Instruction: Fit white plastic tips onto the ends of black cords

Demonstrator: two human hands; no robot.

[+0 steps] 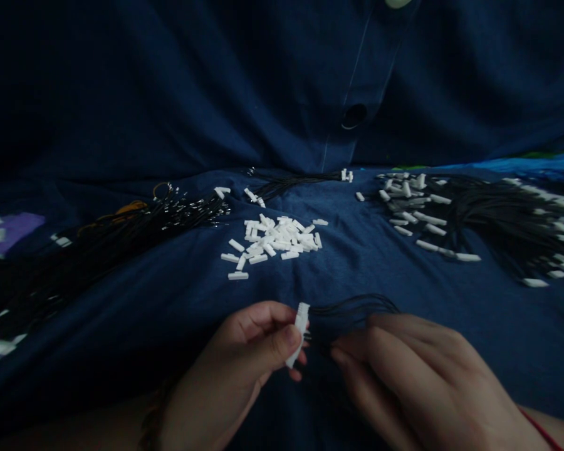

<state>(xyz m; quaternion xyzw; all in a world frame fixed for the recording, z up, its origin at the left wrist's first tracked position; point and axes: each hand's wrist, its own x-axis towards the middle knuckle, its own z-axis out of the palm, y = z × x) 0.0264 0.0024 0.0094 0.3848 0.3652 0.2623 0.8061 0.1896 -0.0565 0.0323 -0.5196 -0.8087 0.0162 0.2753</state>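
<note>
My left hand (244, 357) pinches a white plastic connector (299, 329) between thumb and fingers, held upright near the bottom middle. Thin black wires (352, 308) run from the connector to the right and pass under my right hand (418, 369), whose fingers are closed on them close to the connector. Just beyond my hands lies a small heap of loose white connectors (275, 239) on the dark blue cloth (169, 294).
A bundle of black wires with metal tips (136, 232) lies at the left. At the right sits a bundle of black wires with white connectors fitted (455, 219). Another thin bundle (301, 180) lies behind the heap. A dark blue buttoned garment (352, 116) rises at the back.
</note>
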